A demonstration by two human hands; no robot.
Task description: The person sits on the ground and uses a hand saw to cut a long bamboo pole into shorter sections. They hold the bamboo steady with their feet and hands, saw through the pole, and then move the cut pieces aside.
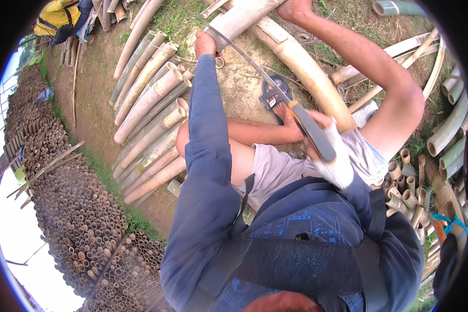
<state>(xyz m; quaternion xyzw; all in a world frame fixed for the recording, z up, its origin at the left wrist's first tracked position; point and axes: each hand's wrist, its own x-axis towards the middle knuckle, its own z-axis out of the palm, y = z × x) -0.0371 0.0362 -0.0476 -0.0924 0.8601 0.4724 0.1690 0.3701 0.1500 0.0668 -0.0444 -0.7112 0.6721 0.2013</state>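
Note:
My right hand (338,158), partly covered in white cloth, is closed around the grey and orange handle of a hand saw (317,134). The saw's long thin blade slants up and left, and its far part reaches the thick pale bamboo pole (244,20) at the top. At that pole's near left end my left hand (206,44) grips the bamboo, with the arm stretched straight out. One bare foot (295,9) rests against the pole's right part. Beneath the pole lies another thick bamboo length (301,65), slanting down to my right knee side.
Several cut bamboo poles (156,106) lie side by side on the left ground. Farther left are large stacks of short bamboo tubes (88,229). More bamboo (452,125) lies at right, with short pieces (408,192) nearby. A dark sandal (275,92) and yellow bag (57,21) also show.

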